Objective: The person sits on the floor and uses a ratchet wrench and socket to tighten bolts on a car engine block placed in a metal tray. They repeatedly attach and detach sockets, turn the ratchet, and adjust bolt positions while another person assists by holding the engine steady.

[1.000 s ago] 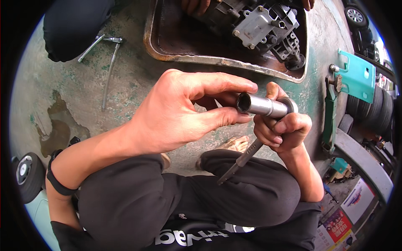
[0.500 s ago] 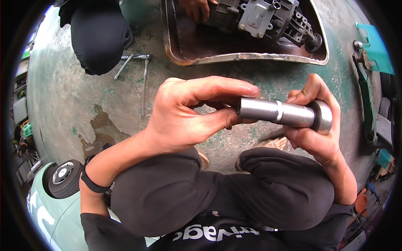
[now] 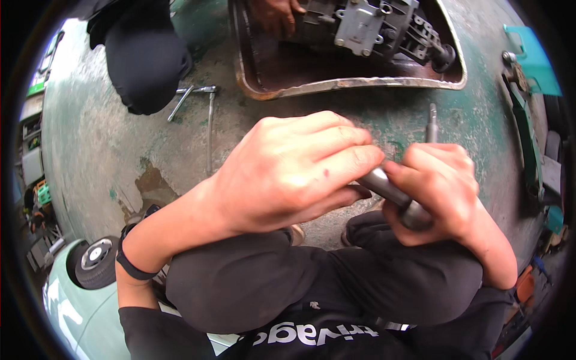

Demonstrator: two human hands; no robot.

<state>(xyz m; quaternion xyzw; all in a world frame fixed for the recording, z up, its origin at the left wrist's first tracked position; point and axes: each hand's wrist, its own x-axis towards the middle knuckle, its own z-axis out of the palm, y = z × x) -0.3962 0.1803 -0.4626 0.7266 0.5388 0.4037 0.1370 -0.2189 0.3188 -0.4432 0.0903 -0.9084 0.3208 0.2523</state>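
Between my two hands is a smooth steel cylinder (image 3: pixel 387 187) with a wider collar at its lower right end, held tilted over the floor in front of my knees. My left hand (image 3: pixel 294 171) is closed over its upper left end, fingers on top and covering it. My right hand (image 3: pixel 435 189) wraps around the collar end, thumb lying along the barrel. Just beyond my right knuckles a thin metal rod (image 3: pixel 432 123) with a narrow tip shows; its lower part is hidden, and I cannot tell whether it lies on the floor or is held.
A rusty-edged metal tray (image 3: pixel 360 83) ahead holds a gearbox (image 3: pixel 363 30), with another person's hand (image 3: pixel 276 18) on it. A dark-clothed knee (image 3: pixel 147 66) is at upper left, near a T-handle wrench (image 3: pixel 210 120). A green metal stand (image 3: pixel 525 138) stands right; a pale green car (image 3: pixel 90 300) is lower left.
The cylinder has turned from nearly level to a steeper slant, its collar end now lower. My left hand has rolled over its end, and my right fist has closed more tightly around it.
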